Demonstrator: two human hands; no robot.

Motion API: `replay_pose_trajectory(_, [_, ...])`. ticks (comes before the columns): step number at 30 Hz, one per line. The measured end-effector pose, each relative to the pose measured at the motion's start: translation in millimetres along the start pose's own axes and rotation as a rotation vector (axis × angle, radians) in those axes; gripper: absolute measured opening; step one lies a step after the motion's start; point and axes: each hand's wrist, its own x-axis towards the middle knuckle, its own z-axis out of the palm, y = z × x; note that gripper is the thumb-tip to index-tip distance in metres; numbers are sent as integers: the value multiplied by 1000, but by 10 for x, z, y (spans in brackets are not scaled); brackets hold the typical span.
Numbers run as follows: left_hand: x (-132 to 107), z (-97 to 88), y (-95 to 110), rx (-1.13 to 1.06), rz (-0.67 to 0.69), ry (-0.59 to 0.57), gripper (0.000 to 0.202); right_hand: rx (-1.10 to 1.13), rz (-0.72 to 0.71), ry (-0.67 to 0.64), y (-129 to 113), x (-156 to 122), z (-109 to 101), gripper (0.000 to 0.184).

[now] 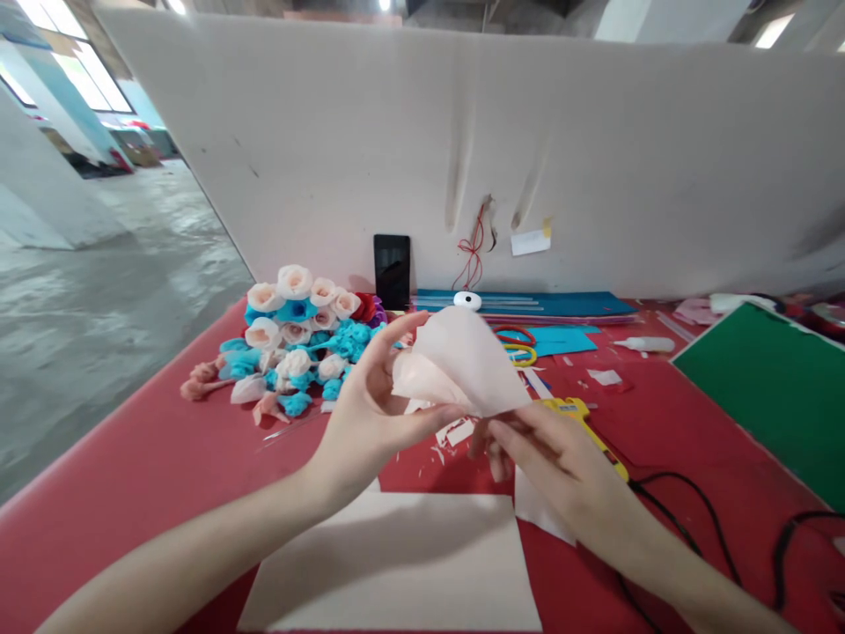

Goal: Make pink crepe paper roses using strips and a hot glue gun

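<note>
A pale pink paper flower (429,380) with a wide, rounded paper petal (466,357) is held up above the table. My left hand (370,396) curves around its left side, the thumb pressing near its base. From the right, my right hand (547,453) pinches the lower tip of the petal between thumb and fingers; the exact grip is partly hidden. Beneath both hands lies a cream-coloured sheet (396,563). A smaller white piece of paper (541,511) shows under my right wrist.
Finished paper flowers (297,343) in pink and blue are heaped at the left. A yellow glue gun (604,445) with a black cord lies right of my hands. Beyond are scissors (521,355), a glue bottle (647,344), a phone (392,271) and a green board (772,396).
</note>
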Motion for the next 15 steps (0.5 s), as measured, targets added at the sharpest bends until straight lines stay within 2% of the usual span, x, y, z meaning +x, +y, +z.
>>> replay_pose_trajectory(3, [1, 13, -36, -54, -62, -9, 56, 203, 31, 1, 43, 20, 35, 25])
replay_pose_trajectory(7, [6, 7, -79, -146, -97, -25, 32, 320, 61, 33, 74, 27, 88, 24])
replay_pose_trajectory(12, [3, -6, -105, -118, -129, -152, 8, 385, 78, 24, 73, 15, 119, 28])
replay_pose_trajectory(15, [-7, -1, -111, -108, -135, -217, 5, 404, 91, 12, 69, 10, 117, 27])
